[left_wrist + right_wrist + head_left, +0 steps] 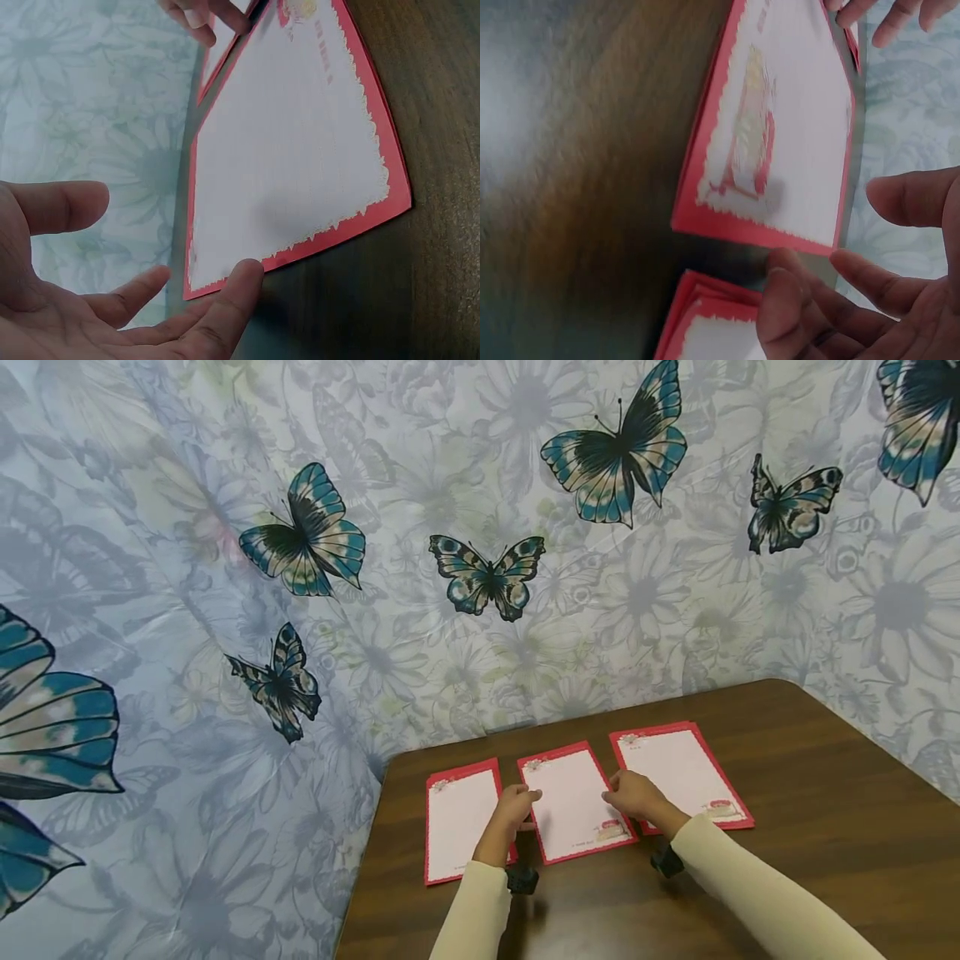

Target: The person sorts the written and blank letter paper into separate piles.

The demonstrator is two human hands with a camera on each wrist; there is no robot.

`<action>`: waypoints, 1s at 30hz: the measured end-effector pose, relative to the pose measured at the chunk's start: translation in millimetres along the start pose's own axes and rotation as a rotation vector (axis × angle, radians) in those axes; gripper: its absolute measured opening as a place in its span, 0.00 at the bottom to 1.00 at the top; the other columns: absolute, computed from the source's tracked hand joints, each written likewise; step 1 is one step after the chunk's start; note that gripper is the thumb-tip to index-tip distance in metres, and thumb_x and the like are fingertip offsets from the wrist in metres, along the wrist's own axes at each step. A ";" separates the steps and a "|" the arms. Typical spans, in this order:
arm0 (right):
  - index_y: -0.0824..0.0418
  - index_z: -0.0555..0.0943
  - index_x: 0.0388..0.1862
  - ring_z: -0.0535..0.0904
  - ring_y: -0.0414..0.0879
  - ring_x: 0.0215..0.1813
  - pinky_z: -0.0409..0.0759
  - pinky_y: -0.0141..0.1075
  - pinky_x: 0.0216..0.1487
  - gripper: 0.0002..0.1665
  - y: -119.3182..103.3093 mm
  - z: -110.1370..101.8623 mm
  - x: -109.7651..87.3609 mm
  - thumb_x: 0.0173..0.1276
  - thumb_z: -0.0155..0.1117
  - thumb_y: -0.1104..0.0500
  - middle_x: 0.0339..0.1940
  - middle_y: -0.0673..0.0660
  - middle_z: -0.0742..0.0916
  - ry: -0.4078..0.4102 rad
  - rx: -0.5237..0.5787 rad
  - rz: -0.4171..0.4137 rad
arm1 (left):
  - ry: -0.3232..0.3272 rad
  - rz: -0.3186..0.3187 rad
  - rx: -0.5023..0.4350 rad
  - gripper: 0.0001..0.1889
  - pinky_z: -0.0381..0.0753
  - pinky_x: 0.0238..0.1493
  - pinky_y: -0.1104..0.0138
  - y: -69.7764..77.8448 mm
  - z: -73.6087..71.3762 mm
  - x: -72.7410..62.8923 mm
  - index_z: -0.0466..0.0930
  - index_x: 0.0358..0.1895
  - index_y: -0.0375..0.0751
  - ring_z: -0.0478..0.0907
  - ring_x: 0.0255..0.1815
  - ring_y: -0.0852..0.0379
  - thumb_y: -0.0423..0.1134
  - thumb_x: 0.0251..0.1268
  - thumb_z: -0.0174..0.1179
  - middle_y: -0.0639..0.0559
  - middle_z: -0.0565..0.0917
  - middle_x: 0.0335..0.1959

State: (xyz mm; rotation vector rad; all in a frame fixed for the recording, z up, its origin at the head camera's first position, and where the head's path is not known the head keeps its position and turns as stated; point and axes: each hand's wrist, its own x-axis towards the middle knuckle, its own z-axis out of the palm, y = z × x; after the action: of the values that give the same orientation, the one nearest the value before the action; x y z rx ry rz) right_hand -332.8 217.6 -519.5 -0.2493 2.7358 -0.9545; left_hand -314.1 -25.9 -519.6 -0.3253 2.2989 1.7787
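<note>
Three piles of red-bordered white paper sheets lie side by side on a brown table. My left hand (514, 810) is at the left edge of the middle pile (572, 802), thumb raised and a fingertip right at the red border in the left wrist view. On the opposite edge, my right hand (636, 795) has its fingertips at the border, thumb spread apart from them in the right wrist view. The left pile (459, 831) is partly behind my left hand; the right pile (675, 768) is partly covered by my right hand. A pink cake picture (754, 142) decorates the middle sheet's corner.
The wooden table (810, 793) extends to the right and front of the piles. Behind it hangs a floral wall covering (420, 677) with printed butterflies, close to the table's back edge. Dark wrist cameras (522, 880) sit under both wrists.
</note>
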 end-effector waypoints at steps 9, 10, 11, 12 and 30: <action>0.74 0.76 0.57 0.83 0.55 0.45 0.82 0.53 0.48 0.28 -14.0 -0.4 3.1 0.68 0.60 0.53 0.51 0.69 0.85 0.104 -0.047 -0.044 | 0.012 0.014 -0.010 0.30 0.85 0.46 0.47 0.7 -3.6 -0.9 0.64 0.67 0.25 0.68 0.66 0.33 0.43 0.69 0.57 0.28 0.70 0.65; 0.73 0.77 0.57 0.83 0.55 0.45 0.82 0.53 0.48 0.28 -15.6 -0.7 2.6 0.67 0.60 0.53 0.50 0.68 0.86 0.124 -0.042 -0.047 | 0.014 0.013 -0.009 0.30 0.85 0.46 0.47 0.6 -3.8 -1.6 0.64 0.67 0.25 0.69 0.66 0.33 0.43 0.69 0.57 0.28 0.70 0.65; 0.73 0.76 0.57 0.83 0.56 0.45 0.82 0.52 0.47 0.28 -17.2 -0.5 2.3 0.67 0.61 0.54 0.48 0.67 0.86 0.142 -0.026 -0.048 | 0.017 0.011 -0.012 0.30 0.85 0.46 0.47 0.5 -3.8 -2.8 0.65 0.67 0.25 0.69 0.66 0.32 0.43 0.69 0.57 0.28 0.70 0.65; 0.74 0.76 0.57 0.83 0.56 0.45 0.83 0.52 0.46 0.28 -17.8 0.6 1.8 0.67 0.61 0.54 0.47 0.67 0.86 0.164 0.009 -0.050 | 0.017 0.012 -0.013 0.30 0.85 0.46 0.47 -0.8 -3.6 -4.1 0.65 0.67 0.25 0.69 0.66 0.32 0.42 0.69 0.57 0.28 0.71 0.65; 0.74 0.79 0.54 0.80 0.63 0.52 0.82 0.42 0.43 0.19 -11.7 17.2 1.1 0.69 0.59 0.63 0.52 0.73 0.83 0.195 0.472 0.059 | 0.069 0.065 -0.051 0.29 0.86 0.44 0.49 -17.0 -6.4 -15.7 0.64 0.66 0.24 0.73 0.62 0.30 0.40 0.69 0.56 0.28 0.73 0.62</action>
State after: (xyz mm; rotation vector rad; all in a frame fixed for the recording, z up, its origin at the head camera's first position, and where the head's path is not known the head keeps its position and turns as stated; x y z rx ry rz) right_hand -328.2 198.1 -525.4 0.0109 2.5589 -1.6366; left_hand -294.2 -35.6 -528.9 -0.3289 2.3400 1.8880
